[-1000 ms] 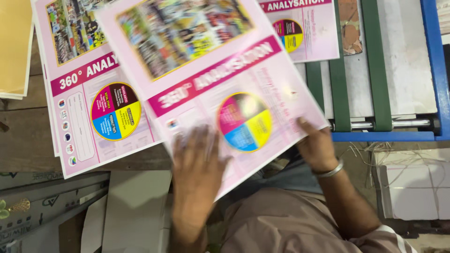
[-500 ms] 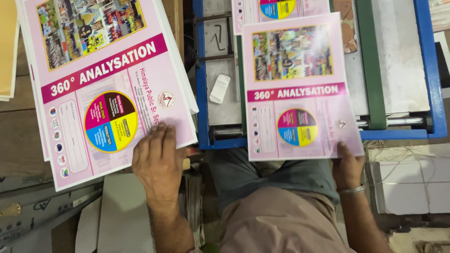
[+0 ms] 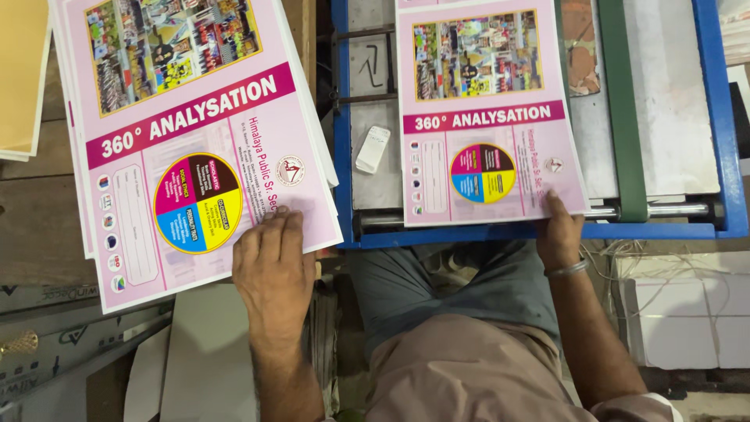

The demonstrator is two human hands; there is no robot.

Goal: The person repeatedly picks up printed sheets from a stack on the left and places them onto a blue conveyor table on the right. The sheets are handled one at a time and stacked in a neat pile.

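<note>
Pink sheet (image 3: 488, 117), upper right, gripped at its lower corner by right hand (image 3: 559, 234); left hand (image 3: 273, 270) presses flat on pink stack (image 3: 195, 133), left.

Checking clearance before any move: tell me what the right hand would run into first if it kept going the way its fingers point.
The right hand points up the picture, fingers already on the pink sheet lying on the blue-framed machine. Going on, it would probably just slide along that sheet; nothing raised shows ahead.
</note>
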